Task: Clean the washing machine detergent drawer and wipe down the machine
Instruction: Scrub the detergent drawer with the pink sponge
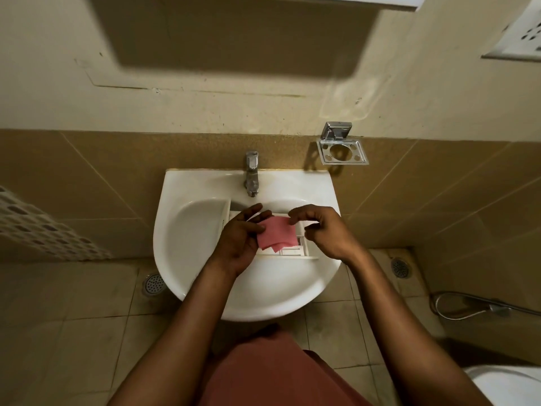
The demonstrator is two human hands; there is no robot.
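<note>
A white detergent drawer lies across the white sink, partly hidden under my hands. Just above it I hold a pink cloth stretched between both hands. My left hand grips the cloth's left side with thumb and fingers. My right hand pinches the cloth's upper right corner with its fingertips. The washing machine is not in view.
A chrome tap stands at the back of the sink. A metal soap holder hangs on the tiled wall to the right. Floor drains lie beside the sink, a white basket at left, a hose at right.
</note>
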